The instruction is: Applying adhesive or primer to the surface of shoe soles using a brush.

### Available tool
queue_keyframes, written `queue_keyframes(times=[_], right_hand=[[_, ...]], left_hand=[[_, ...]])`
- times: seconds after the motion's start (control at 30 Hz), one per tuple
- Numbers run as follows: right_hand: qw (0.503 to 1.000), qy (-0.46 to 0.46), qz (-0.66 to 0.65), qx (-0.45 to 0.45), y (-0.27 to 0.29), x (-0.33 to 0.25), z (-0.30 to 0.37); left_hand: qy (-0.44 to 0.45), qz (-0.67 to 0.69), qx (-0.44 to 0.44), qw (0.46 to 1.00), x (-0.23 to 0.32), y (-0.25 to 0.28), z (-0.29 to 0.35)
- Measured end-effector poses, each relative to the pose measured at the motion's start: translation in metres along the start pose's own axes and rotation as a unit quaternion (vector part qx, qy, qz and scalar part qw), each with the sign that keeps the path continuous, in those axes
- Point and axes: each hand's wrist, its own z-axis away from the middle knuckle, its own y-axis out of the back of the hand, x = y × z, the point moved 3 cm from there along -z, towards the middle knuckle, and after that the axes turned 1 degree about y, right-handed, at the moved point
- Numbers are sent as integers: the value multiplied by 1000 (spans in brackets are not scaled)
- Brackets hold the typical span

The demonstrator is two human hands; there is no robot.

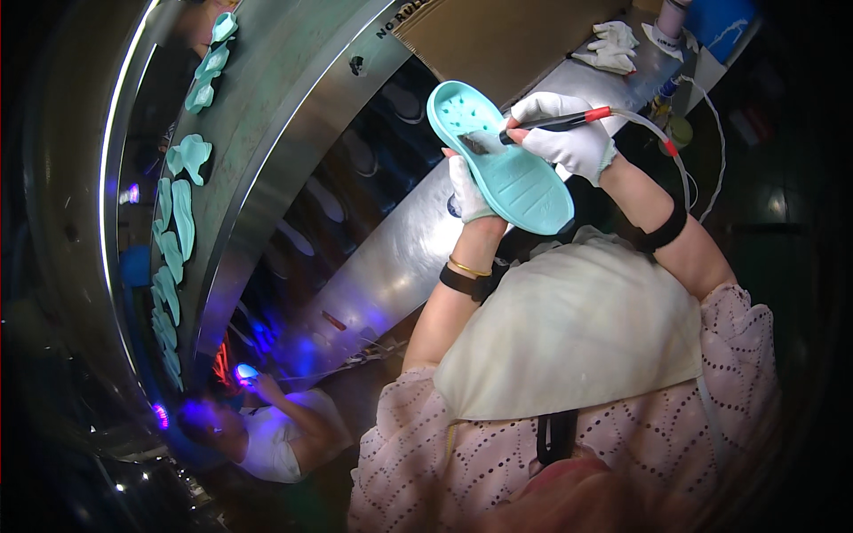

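A turquoise shoe sole [529,191] is tilted in front of me, its hollowed, studded end pointing away. My left hand [469,188], in a white glove with bare fingertips, grips it by its left side; most of those fingers are hidden behind the sole. In my right hand [577,149], gloved the same way, is a black pen-like brush [560,123] with a red collar. Its greyish bristles touch the sole's inner face near the middle. From the brush's rear end a clear hose [634,118] with red fittings curves off to the right.
A green conveyor belt [235,142] at the left carries several turquoise soles [183,218]. Beside it runs a metal bench [382,258], with a brown cardboard sheet [489,40] and white gloves [611,46] farther off. Another person [284,435] at lower left holds something glowing blue.
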Motion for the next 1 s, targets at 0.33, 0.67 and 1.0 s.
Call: queue_keyframes(times=[0.33,0.67,1.0], right_hand=[[997,-2,1,-72,-10,-3,27],[993,-116,-5,-34,-14,4,48],[996,-72,-44,9,-4,0,44]], left_hand=[[-71,62,-74,993,13,3,-5],[-76,49,-74,993,24,9,-1],[44,102,-86,990,16,-9,29]])
